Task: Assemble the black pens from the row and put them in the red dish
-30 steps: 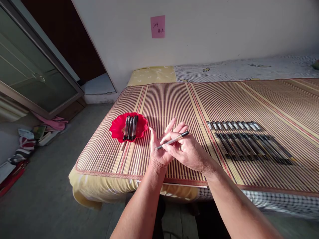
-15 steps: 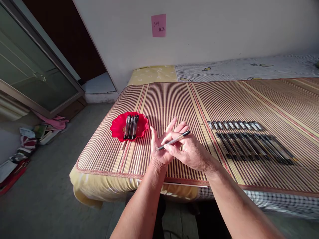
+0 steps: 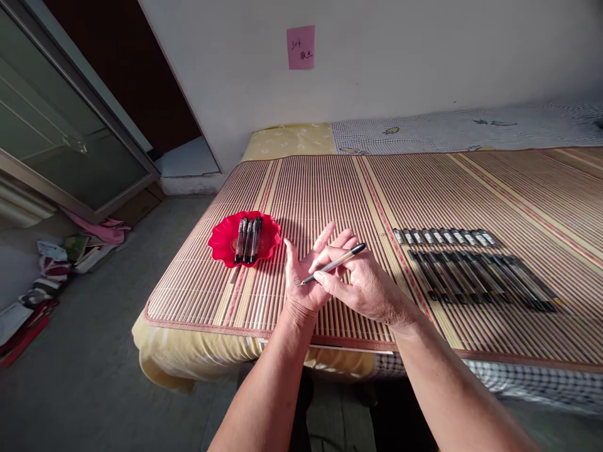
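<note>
My left hand lies palm up above the mat with its fingers spread. Small dark ink marks show on the palm near the base of the thumb. Between thumb and fingers, my right hand grips an uncapped pen with a clear barrel and black ends. The pen slants, its tip at the left palm beside the marks; whether it touches the skin I cannot tell. Left of my hands, a red scalloped plate holds several capped black pens.
On the right of the slatted mat lie a row of pen caps and, nearer me, a row of uncapped pens. A pink note is stuck on the wall. Piled items lie on the floor at left.
The pen in my right hand has shifted slightly to the right along the left palm, and more ink marks show there. My left hand has stayed nearly still.
</note>
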Available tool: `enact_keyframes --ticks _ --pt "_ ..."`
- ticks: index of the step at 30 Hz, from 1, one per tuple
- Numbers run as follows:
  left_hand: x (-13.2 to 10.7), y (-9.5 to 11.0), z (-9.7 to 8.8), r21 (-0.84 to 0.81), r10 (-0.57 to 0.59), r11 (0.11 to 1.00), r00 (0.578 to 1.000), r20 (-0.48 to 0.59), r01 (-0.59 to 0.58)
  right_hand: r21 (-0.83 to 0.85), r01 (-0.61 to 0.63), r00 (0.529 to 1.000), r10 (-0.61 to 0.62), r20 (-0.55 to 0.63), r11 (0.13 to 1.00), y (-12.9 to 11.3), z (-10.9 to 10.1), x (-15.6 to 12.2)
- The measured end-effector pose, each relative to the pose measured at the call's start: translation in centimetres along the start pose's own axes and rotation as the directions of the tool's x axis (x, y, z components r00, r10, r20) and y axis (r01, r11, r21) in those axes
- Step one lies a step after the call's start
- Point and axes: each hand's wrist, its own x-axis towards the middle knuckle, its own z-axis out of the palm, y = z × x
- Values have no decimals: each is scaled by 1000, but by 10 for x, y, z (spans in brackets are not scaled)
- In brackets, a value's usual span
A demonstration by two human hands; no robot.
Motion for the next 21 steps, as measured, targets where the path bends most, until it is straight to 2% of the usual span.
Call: enact_keyframes --ticks 6,10,14,17,21 --pt "1 0 1 -22 -2 1000 1000 -10 2 -18 9 995 -11 -95 1000 -3 -10 1" --pt "3 2 -3 5 12 1000 998 -61 -12 50 -7 985 15 -173 999 1 -22 0" --pt "3 1 -3 7 11 1000 999 -51 -10 74 -10 995 18 -100 997 -1 -25 0" --pt "1 -1 1 2 5 1000 1000 -27 -5 44 -11 999 13 -50 999 -3 -17 1" --pt "0 -2 4 15 9 1000 999 -45 -8 22 -16 999 17 -43 1000 -2 -7 2"
